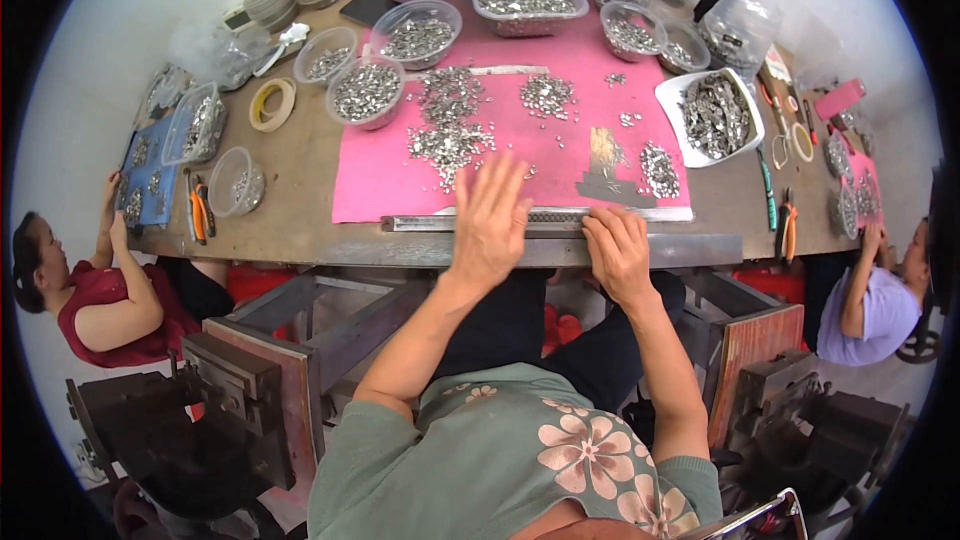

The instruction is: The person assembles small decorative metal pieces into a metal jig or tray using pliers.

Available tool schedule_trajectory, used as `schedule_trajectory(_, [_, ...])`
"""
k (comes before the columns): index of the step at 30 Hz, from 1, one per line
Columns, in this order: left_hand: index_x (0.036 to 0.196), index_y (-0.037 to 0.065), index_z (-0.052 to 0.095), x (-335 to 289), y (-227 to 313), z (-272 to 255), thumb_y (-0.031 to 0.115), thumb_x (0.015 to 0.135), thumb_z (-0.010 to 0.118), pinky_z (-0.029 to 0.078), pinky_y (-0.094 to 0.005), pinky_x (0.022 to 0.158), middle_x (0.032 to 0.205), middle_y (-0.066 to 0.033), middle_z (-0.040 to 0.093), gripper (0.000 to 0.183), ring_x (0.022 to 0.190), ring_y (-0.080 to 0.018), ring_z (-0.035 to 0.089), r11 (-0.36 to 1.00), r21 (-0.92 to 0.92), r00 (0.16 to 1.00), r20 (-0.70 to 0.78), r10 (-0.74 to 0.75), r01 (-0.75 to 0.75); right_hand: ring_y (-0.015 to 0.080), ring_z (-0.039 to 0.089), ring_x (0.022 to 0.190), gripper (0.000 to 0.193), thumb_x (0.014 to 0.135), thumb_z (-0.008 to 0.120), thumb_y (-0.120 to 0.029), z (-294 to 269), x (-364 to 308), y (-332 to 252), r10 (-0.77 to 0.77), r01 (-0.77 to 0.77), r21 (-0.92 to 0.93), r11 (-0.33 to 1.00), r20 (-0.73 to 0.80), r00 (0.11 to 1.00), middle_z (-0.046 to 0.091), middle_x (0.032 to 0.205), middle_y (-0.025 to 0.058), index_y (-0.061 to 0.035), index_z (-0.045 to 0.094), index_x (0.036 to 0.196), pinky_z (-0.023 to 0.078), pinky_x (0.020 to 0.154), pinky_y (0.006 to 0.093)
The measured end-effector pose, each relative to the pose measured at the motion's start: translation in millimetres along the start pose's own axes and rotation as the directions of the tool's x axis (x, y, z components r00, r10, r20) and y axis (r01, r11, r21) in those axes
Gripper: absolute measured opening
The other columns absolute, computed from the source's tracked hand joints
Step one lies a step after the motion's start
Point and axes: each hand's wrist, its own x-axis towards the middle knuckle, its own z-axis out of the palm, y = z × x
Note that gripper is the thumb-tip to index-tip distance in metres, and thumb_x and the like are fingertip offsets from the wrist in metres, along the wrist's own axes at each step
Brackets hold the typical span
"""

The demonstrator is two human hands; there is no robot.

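Observation:
My left hand [490,225] lies flat with fingers stretched out, reaching over a long narrow metal rail [430,224] at the front edge of the pink mat [370,180]. A dark row of small notches or pieces shows along the rail, between my hands. My right hand [618,248] is at the rail's right end, fingers bent and pressed together; what they pinch, if anything, is hidden. Beyond my left hand lie loose piles of small shiny metal pieces [447,145]. A smaller pile [659,172] and a grey tape patch with a tan piece [605,155] lie beyond my right hand.
Clear tubs of metal pieces [368,93] line the back, with a white dish [718,145] at right. Tape [271,105] and orange-handled pliers [203,210] lie left; another pair [787,225] lies right. Co-workers sit at the left [120,300] and right [875,290] ends.

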Motion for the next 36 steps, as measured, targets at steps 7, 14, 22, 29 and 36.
schedule_trajectory(7, [0.153,-0.005,0.037,28.7,-37.8,-29.2,0.050,0.109,0.034,0.007,-0.0619,0.123,0.164,-0.0236,0.030,0.071,0.155,-0.0383,0.021,0.927,0.370,0.930,0.318,-0.186,0.060,0.0308,0.064,0.104,0.028,0.083,0.073,0.002,4.7,-4.4,-3.7,0.126,-0.117,0.097,0.988,-0.098,0.987,0.068,0.112,0.0121,-0.0001,0.068,0.111,0.048,0.091,0.0422])
schedule_trajectory(14, [0.153,-0.003,0.039,10.2,-20.1,-38.5,0.046,0.108,0.041,0.007,-0.0604,0.125,0.164,-0.0205,0.032,0.066,0.155,-0.0335,0.025,0.982,0.184,0.861,0.505,-0.060,-0.039,0.0299,0.064,0.098,0.022,0.084,0.070,0.004,0.3,12.4,2.0,0.192,-0.171,0.172,0.970,-0.116,0.974,0.069,0.106,0.0111,-0.0013,0.069,0.106,0.045,0.087,0.0409])
schedule_trajectory(22, [0.102,0.008,0.074,24.1,-47.2,-51.8,0.013,0.090,0.073,0.040,-0.0444,0.097,0.092,-0.0056,0.071,0.013,0.086,-0.0238,0.064,0.993,-0.069,0.996,-0.008,-0.093,0.092,0.0283,0.060,0.090,0.014,0.085,0.069,0.000,52.1,92.9,10.7,0.076,-0.070,0.213,0.975,-0.022,0.997,0.063,0.094,0.0102,-0.0037,0.069,0.099,0.044,0.081,0.0398])
schedule_trajectory(29, [0.094,0.012,0.072,33.2,-60.1,-51.7,0.018,0.087,0.076,0.035,-0.0387,0.088,0.083,0.0008,0.067,0.011,0.080,-0.0183,0.060,0.974,0.196,0.994,0.000,-0.113,0.111,0.0296,0.059,0.092,0.009,0.084,0.071,-0.008,97.0,117.1,16.3,0.097,-0.106,0.090,0.990,0.099,0.990,0.060,0.091,0.0104,-0.0053,0.070,0.093,0.044,0.085,0.0419])
schedule_trajectory(36, [0.095,0.012,0.073,31.3,-56.3,-43.8,0.021,0.085,0.079,0.035,-0.0431,0.091,0.085,-0.0002,0.066,0.014,0.086,-0.0203,0.059,0.953,0.294,0.997,-0.007,-0.078,0.076,0.0292,0.060,0.092,0.009,0.084,0.072,-0.010,97.0,121.6,14.0,0.057,-0.058,0.001,0.998,0.108,0.992,0.061,0.091,0.0110,-0.0045,0.069,0.090,0.044,0.087,0.0425])
